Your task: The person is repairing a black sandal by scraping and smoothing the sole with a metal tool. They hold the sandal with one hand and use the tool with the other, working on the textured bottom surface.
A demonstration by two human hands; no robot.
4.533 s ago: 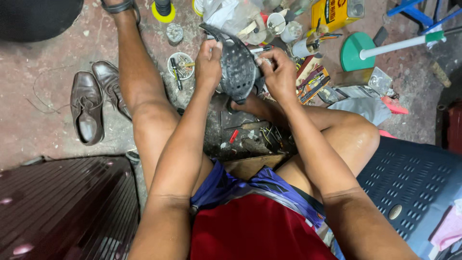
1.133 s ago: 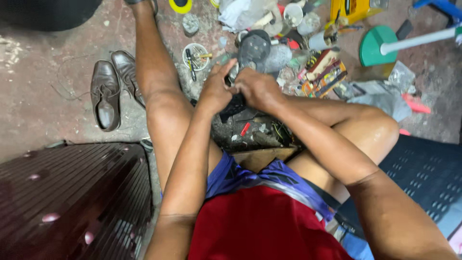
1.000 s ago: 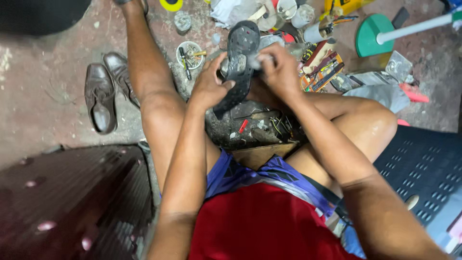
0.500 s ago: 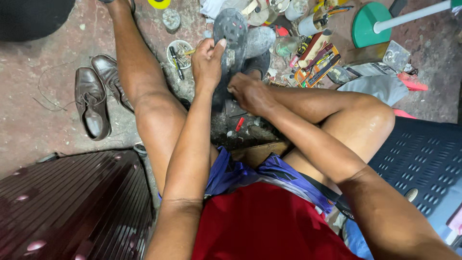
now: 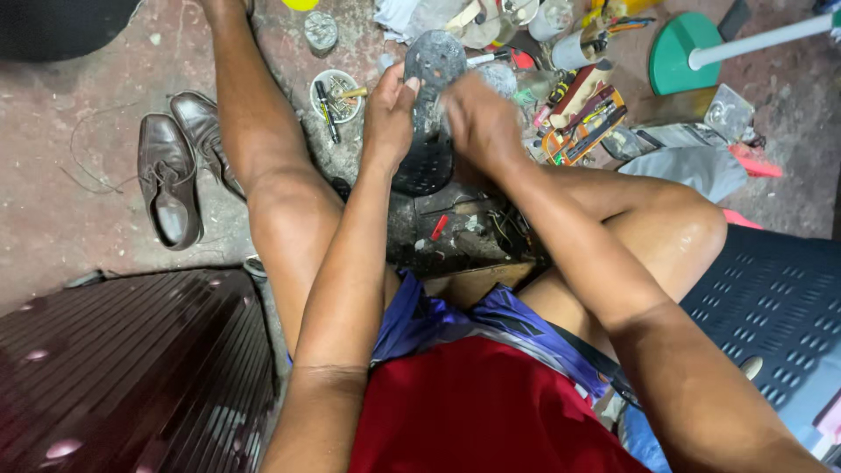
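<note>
Left hand: the left hand [image 5: 388,118] grips the left edge of a dark shoe sole [image 5: 429,114], thumb on its upper part.
Right hand: the right hand [image 5: 480,123] is closed around the sole's right edge, partly blurred.
Sole: held upright between both hands, above a cluttered dark work block [image 5: 464,232] between the knees.
Left side: a pair of brown leather shoes [image 5: 180,166] lies on the floor beside the left leg.
Near the sole: a small round tin of bits [image 5: 336,95] sits just left of the left hand; a green round base with a white pole [image 5: 692,57] stands at upper right.
</note>
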